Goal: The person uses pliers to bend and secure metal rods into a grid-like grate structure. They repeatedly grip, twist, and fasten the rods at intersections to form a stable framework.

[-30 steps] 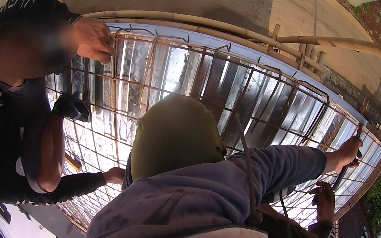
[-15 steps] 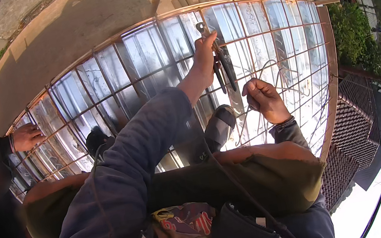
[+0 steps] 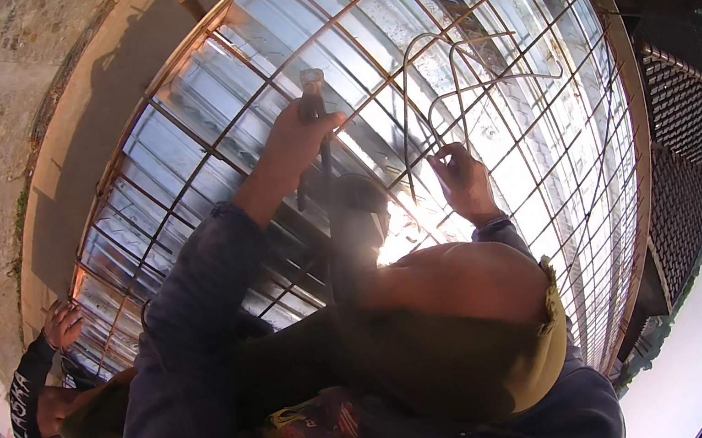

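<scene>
My left hand [image 3: 287, 141] grips a pair of pincers [image 3: 311, 83], head pointing away from me and dark handles trailing back under the palm. It is over a grid of rusty steel bars [image 3: 256, 97]. My right hand [image 3: 464, 181], to the right and nearer to me, is closed in a pinch on bent tie wires [image 3: 452, 91]. Their long loops stretch away from the fingers, above the bars. Below the grid lies shiny ribbed metal sheeting [image 3: 279, 8]. Glare near my knee washes out part of it.
A co-worker's hand [image 3: 62, 325] rests at the grid's left end, beside a dark sleeve [image 3: 29, 403]. My bent knee [image 3: 472, 277] rises close behind my right hand. A wooden edge board [image 3: 625, 80] borders the right end. Tiled roofs [image 3: 690, 107] lie beyond, lower right.
My view has swung so that the grid now appears tilted. The pincers have turned slightly in my left hand's view, and both hands appear farther left. Each keeps its hold.
</scene>
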Action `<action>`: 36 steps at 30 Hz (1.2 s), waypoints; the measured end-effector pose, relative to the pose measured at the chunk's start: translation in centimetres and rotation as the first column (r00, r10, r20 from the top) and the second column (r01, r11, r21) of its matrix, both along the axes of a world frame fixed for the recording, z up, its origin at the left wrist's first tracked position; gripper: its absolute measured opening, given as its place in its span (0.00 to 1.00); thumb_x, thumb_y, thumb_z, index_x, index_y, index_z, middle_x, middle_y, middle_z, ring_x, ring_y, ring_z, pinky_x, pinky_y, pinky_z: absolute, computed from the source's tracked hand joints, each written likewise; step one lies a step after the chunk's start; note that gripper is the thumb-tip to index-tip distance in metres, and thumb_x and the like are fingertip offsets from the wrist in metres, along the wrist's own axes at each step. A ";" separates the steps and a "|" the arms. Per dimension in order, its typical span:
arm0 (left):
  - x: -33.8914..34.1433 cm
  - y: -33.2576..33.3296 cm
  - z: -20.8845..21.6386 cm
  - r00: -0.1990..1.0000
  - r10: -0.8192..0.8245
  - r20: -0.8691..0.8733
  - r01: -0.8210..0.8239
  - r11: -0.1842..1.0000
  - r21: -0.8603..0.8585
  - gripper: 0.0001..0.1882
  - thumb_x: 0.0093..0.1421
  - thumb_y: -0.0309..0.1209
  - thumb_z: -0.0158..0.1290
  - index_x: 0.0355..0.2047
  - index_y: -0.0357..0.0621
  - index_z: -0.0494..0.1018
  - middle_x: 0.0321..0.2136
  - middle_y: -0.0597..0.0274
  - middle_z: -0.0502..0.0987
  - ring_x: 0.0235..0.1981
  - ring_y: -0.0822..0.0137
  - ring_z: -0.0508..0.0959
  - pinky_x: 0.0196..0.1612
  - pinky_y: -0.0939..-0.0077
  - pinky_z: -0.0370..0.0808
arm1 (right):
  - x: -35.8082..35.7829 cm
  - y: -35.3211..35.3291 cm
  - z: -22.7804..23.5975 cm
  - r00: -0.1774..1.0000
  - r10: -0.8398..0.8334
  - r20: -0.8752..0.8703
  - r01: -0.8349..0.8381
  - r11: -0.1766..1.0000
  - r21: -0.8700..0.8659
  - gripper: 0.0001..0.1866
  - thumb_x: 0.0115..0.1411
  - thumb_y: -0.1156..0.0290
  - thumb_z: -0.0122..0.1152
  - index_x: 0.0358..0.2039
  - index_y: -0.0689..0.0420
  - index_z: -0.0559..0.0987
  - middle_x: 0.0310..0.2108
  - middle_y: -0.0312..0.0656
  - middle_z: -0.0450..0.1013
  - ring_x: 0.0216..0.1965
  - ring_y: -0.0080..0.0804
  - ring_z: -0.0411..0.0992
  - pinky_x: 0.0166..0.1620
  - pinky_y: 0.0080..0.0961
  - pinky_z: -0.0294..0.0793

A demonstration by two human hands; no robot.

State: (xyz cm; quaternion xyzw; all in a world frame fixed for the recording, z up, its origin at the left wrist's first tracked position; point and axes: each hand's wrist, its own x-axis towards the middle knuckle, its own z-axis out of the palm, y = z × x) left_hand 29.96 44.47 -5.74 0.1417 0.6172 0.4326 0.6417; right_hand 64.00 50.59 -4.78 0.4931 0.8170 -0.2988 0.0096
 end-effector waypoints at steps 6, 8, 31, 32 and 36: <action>-3.3 -2.0 3.3 0.965 -0.252 -0.068 0.238 0.957 -0.165 0.09 0.67 0.33 0.63 0.40 0.46 0.73 0.24 0.72 0.70 0.22 0.78 0.68 0.27 0.75 0.66 | -3.5 -2.6 -4.9 0.963 -0.045 -0.267 0.053 0.998 0.022 0.13 0.68 0.60 0.69 0.44 0.57 0.83 0.31 0.48 0.81 0.30 0.44 0.80 0.36 0.35 0.80; -4.9 -2.1 3.4 0.946 -0.288 -0.148 0.257 0.945 -0.202 0.11 0.67 0.34 0.62 0.42 0.43 0.74 0.26 0.71 0.71 0.24 0.77 0.69 0.28 0.74 0.67 | -3.0 -2.1 -5.7 0.872 -0.080 -0.483 0.099 0.995 0.014 0.13 0.70 0.63 0.67 0.48 0.58 0.83 0.34 0.49 0.82 0.31 0.45 0.81 0.38 0.36 0.80; -14.3 9.5 20.0 0.120 -0.598 -0.792 0.548 0.705 -0.449 0.19 0.72 0.40 0.55 0.54 0.39 0.71 0.35 0.47 0.80 0.42 0.51 0.84 0.46 0.53 0.78 | -20.6 14.1 7.9 0.357 -0.539 -0.762 -0.158 0.770 -0.619 0.10 0.72 0.68 0.70 0.45 0.54 0.76 0.34 0.40 0.84 0.24 0.15 0.67 0.33 0.18 0.68; -15.7 7.1 19.2 0.019 -0.614 -0.789 0.539 0.671 -0.510 0.18 0.71 0.37 0.57 0.54 0.38 0.72 0.38 0.41 0.83 0.45 0.46 0.86 0.47 0.51 0.79 | -22.1 13.0 5.8 0.385 -0.505 -0.772 -0.164 0.786 -0.596 0.10 0.71 0.68 0.72 0.43 0.55 0.77 0.34 0.38 0.83 0.28 0.17 0.69 0.38 0.20 0.70; -18.2 -0.6 12.5 0.046 -0.667 -0.744 0.561 0.633 -0.534 0.18 0.64 0.28 0.62 0.51 0.36 0.71 0.44 0.39 0.83 0.47 0.37 0.83 0.51 0.46 0.78 | -25.0 10.6 0.0 0.496 -0.432 -0.753 -0.134 0.819 -0.558 0.11 0.65 0.68 0.77 0.35 0.56 0.80 0.33 0.32 0.77 0.38 0.21 0.72 0.50 0.25 0.73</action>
